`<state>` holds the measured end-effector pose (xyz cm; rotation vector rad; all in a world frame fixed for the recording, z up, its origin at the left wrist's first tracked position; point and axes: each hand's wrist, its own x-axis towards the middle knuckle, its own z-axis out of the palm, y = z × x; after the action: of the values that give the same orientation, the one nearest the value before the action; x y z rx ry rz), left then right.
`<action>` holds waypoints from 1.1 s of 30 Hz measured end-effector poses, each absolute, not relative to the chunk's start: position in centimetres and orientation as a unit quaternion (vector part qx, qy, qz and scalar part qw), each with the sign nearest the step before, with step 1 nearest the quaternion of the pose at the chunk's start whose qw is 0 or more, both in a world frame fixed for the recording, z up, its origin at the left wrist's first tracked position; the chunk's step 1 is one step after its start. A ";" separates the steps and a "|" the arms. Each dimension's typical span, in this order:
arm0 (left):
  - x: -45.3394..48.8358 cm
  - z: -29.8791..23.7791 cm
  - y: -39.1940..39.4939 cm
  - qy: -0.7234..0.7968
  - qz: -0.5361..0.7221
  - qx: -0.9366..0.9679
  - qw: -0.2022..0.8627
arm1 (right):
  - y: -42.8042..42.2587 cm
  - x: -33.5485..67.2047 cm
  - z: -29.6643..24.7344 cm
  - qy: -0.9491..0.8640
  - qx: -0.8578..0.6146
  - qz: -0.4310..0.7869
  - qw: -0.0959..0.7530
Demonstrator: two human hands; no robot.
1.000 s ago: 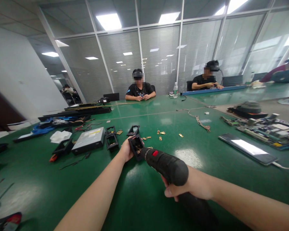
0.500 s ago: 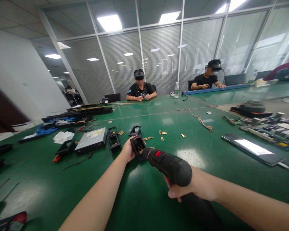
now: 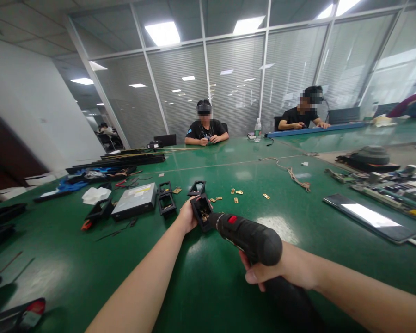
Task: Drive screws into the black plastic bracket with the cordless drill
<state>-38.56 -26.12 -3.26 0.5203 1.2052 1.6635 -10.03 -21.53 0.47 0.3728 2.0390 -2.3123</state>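
My left hand (image 3: 186,215) is closed around a small black open-topped housing (image 3: 201,211) and holds it upright on the green table (image 3: 211,282). Brass-coloured parts show inside it. My right hand (image 3: 286,270) grips the handle of a black electric screwdriver (image 3: 249,238) with a red switch. The tool's nose points into the housing's open side. Several loose brass pieces (image 3: 236,195) lie on the table just beyond the housing.
Two similar black housings (image 3: 166,200) and a grey optical drive (image 3: 134,200) lie to the left, with cables and tools farther left. A phone (image 3: 366,216) and circuit boards (image 3: 395,188) sit at the right. Two people sit at the far side.
Both hands, the housing and the screwdriver keep the same grip and pose; only the camera view has drifted slightly, shifting everything a little right and down.
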 end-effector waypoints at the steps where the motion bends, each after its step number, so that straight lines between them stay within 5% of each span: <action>1: -38.6 -3.3 -26.1 0.495 0.684 0.216 0.490 | -21.5 -10.1 0.5 0.656 0.122 -0.744 0.022; 33: -38.6 -3.3 -26.1 0.490 0.692 0.200 0.491 | -21.4 -10.0 0.3 0.636 0.123 -0.762 0.016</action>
<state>-38.56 -26.10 -3.26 0.4865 1.1887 1.6805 -10.04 -21.40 0.27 0.3816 1.9768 -2.3692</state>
